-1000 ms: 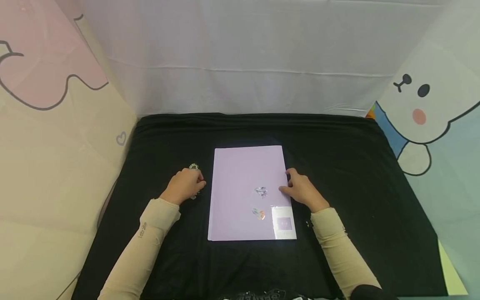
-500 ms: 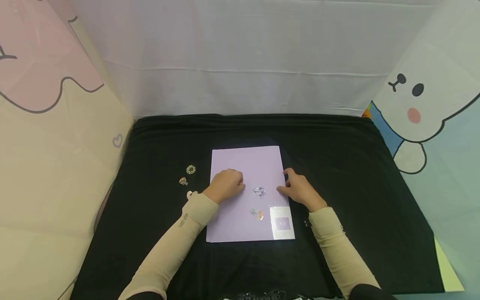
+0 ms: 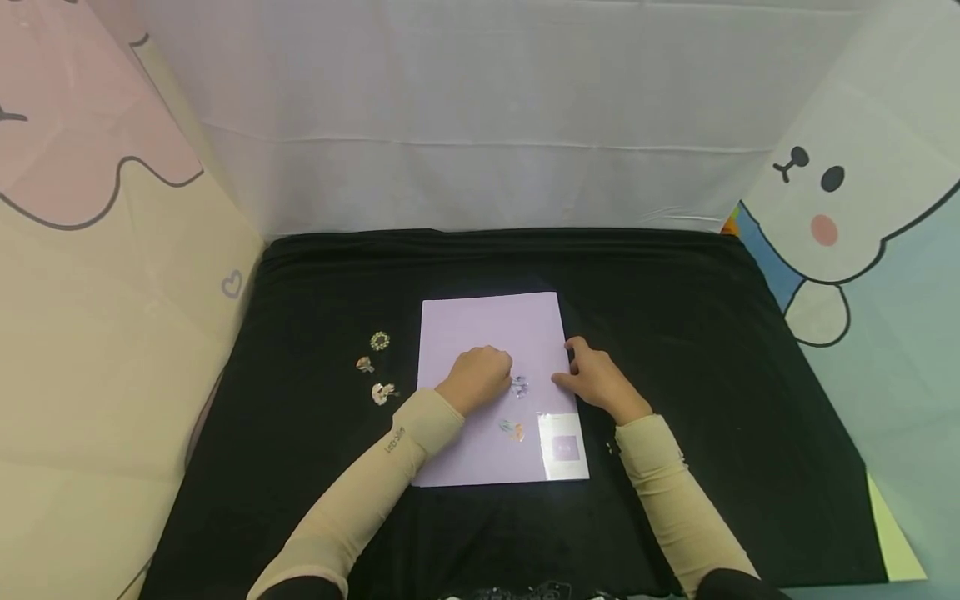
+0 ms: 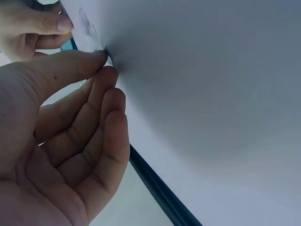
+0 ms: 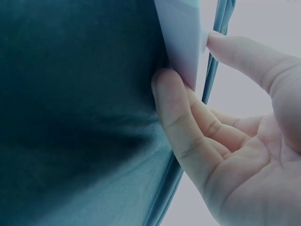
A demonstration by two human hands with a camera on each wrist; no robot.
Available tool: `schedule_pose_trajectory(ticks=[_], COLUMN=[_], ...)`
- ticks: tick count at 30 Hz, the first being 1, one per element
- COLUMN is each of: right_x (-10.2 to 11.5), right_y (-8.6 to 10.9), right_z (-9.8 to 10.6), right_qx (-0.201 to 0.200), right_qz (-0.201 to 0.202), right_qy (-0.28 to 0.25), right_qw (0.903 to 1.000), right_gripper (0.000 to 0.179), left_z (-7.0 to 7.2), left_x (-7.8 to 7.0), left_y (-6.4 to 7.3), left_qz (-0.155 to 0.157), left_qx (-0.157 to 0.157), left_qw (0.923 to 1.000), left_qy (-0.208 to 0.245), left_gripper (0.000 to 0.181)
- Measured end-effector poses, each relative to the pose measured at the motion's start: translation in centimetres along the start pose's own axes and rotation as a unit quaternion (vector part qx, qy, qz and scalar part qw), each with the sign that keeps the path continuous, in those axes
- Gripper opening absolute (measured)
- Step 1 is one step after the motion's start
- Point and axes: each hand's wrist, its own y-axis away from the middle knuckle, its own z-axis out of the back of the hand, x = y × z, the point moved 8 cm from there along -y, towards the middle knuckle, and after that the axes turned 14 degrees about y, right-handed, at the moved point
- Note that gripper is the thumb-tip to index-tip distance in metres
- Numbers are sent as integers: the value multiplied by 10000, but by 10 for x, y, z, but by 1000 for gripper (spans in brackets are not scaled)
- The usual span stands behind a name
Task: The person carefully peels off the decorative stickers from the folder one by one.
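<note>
A lilac folder (image 3: pixel 465 321) lies flat on the black cloth, with a label pocket at its lower right corner. Two shiny stickers show on its cover: a silvery one (image 3: pixel 520 386) and a coloured one (image 3: pixel 513 429). Over the cover, left of the silvery sticker, is my left hand (image 3: pixel 476 379); in the left wrist view its thumb and index fingertip pinch a small, mostly hidden sticker against the surface. My right hand (image 3: pixel 600 379) holds the folder's right edge. The right wrist view shows its thumb on one face and fingers around the edge (image 5: pixel 181 37).
Left of the folder lie a wreath-shaped sticker (image 3: pixel 380 341), a small orange-brown one (image 3: pixel 364 364) and a whitish one (image 3: pixel 383 393). Something tiny (image 3: pixel 611 448) sits beside the right cuff. Black cloth (image 3: pixel 712 375) covers the table, with fabric walls behind and at both sides.
My left hand has moved right from the loose stickers onto the folder, up to the silvery sticker, uncovering the stickers on the left. The right hand keeps its hold on the edge.
</note>
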Motion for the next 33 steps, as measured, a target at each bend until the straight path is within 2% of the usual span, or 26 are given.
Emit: schedule_pose_trajectory(ticks=[13,19,22,25,29,33], right_x=[3,3,3,2,1,-1], right_y=[0,-1,-1,-1,-2,-3], right_z=[0,-1,-1,0,0,-1], right_qx=[-84,-128,-61,-39,33,93], right_qz=[137,193,173,113,0,-46], right_qy=[30,74,50,56,33,15], right_qw=[9999,9997,9998,9999,10000,9999], right_gripper=[61,61,60,61,62,62], left_z=[-5,-10,-12,-7,9,23], left_x=[-8,1,4,7,20,48], left_y=[4,3,3,4,6,14], left_qz=[-97,99,99,87,290,689], left_qx=[-135,183,336,314,135,66], left_qw=[9997,9996,9986,9978,9973,9957], left_qy=[-157,166,408,581,664,616], left_gripper=[18,16,18,20,22,25])
